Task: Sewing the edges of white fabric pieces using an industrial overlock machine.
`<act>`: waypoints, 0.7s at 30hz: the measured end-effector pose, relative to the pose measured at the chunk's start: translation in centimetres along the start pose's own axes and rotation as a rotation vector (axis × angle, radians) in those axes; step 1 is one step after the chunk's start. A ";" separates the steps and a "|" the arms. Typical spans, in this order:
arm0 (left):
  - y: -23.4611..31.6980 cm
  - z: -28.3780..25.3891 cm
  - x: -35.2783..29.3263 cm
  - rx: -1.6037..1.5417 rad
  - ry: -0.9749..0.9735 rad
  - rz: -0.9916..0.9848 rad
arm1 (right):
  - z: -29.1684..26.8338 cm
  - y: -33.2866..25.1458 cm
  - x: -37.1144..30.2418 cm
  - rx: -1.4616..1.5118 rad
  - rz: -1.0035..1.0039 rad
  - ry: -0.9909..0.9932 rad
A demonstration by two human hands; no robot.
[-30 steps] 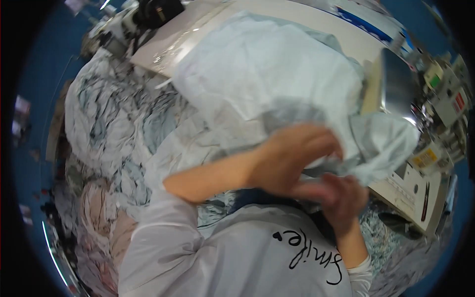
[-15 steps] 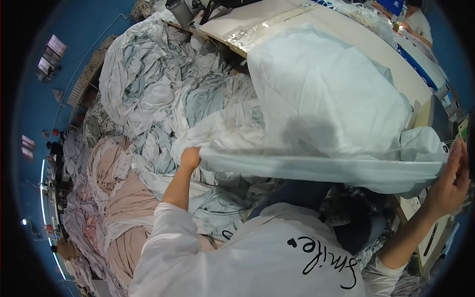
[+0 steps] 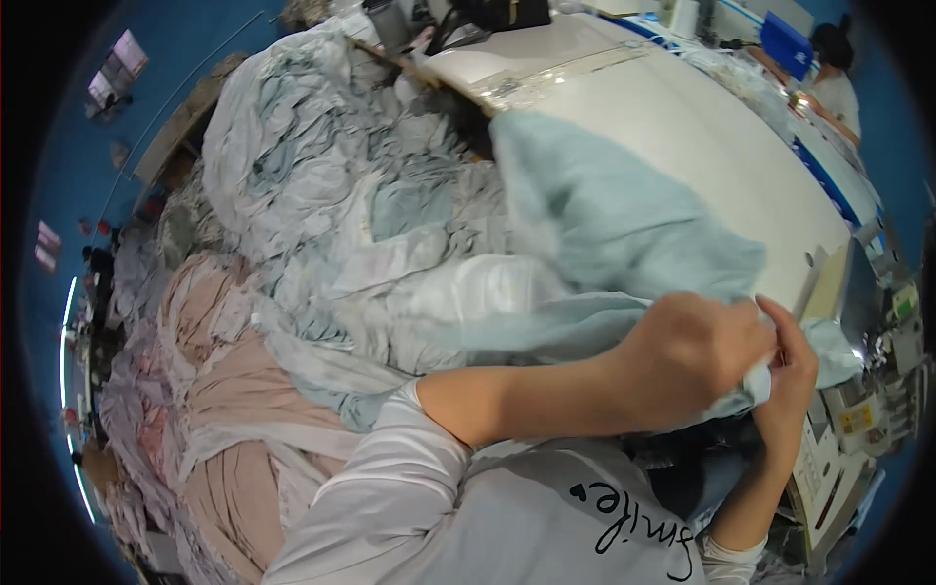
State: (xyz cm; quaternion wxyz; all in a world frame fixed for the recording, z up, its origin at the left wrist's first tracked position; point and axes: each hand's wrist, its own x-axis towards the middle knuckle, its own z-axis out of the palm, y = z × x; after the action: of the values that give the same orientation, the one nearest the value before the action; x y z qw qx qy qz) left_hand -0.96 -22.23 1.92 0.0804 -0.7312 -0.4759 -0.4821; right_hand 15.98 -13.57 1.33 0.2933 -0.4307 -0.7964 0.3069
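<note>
A thin pale blue-green cloth [image 3: 624, 210] lies bunched over the near edge of the white table, and its trailing part is blurred. My left hand [image 3: 687, 351] has crossed my body to the right and is closed on a gathered edge of this cloth. Close beside it, my right hand [image 3: 792, 366] pinches the same edge, with a small bit of cloth showing between the two hands. The left hand's fingertips are partly hidden.
A large heap of white and blue-grey cloth [image 3: 283, 166] rises at the left, with pinkish-brown cloth [image 3: 244, 390] nearer me. The white table [image 3: 751, 146] stretches behind. A sewing machine [image 3: 877, 380] stands at the right. Another person [image 3: 836, 88] sits far right.
My left hand has swung from the left over to my right hand, bringing its end of the cloth along. The stretched cloth has slackened and bunched, and my right hand has moved slightly inward.
</note>
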 end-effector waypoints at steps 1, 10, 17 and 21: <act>-0.3 0.8 0.4 -0.041 0.005 0.030 | -0.4 0.4 -0.7 -0.027 0.018 0.039; 1.6 6.4 1.2 -0.240 -0.324 -0.127 | 0.2 4.9 -7.2 0.300 -0.062 -0.040; -4.2 5.4 -14.6 0.031 -0.738 -0.523 | -4.8 5.6 -5.7 0.356 -0.040 0.388; -9.1 5.2 -31.4 0.210 -0.673 -0.626 | -6.9 5.3 -5.8 0.044 -0.122 0.519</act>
State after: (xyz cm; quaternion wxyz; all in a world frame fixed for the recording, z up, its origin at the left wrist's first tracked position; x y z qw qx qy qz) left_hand -7.30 -33.80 -28.41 -0.1542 -0.6560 -0.7193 -0.1689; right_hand 26.39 -14.66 0.60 0.5148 -0.4399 -0.7122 0.1851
